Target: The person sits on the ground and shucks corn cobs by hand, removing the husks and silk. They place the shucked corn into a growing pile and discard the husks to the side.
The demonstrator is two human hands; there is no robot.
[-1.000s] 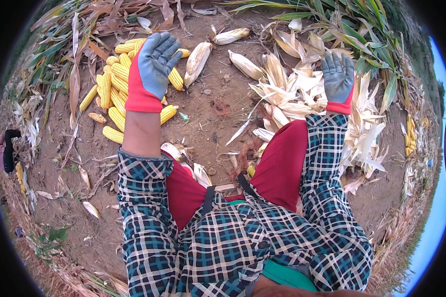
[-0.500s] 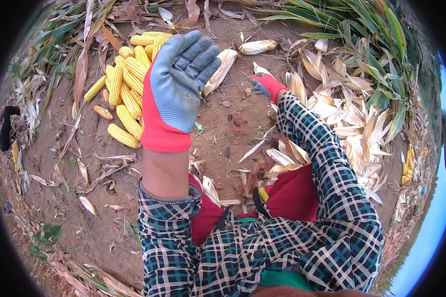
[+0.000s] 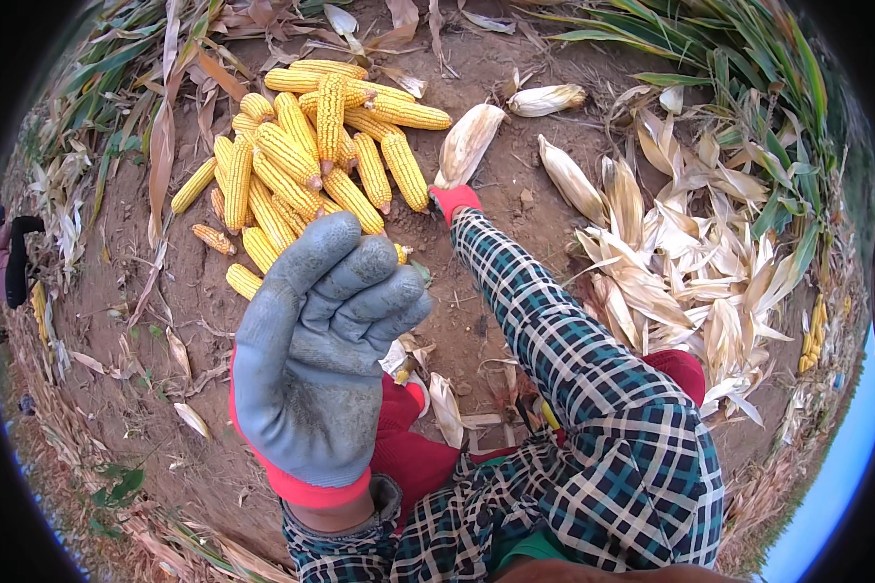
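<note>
My left hand [image 3: 326,355], in a grey-coated glove with a red cuff, is raised close in front of me. Its palm shows, with the fingers loosely curled and apart, and nothing lies in it. My right arm stretches forward, and my gloved right hand [image 3: 454,201] is at the near end of an ear of corn in a pale dry husk [image 3: 471,144]. Its fingers are mostly hidden, so I cannot see whether they grip the ear. Just left of it lies a heap of bare yellow corn cobs [image 3: 287,155] on the soil.
Two more husked-in ears, a small one [image 3: 546,100] and a larger one [image 3: 572,180], lie farther right. Loose dry husks [image 3: 690,267] form a pile on the right. Green and dry corn stalks [image 3: 739,107] border the far side. More yellow cobs [image 3: 813,335] show at the right rim.
My right hand has moved left from beside the husks to the pale ear. My left hand has drawn back toward me, uncovering more of the cob heap. The view has shifted slightly.
</note>
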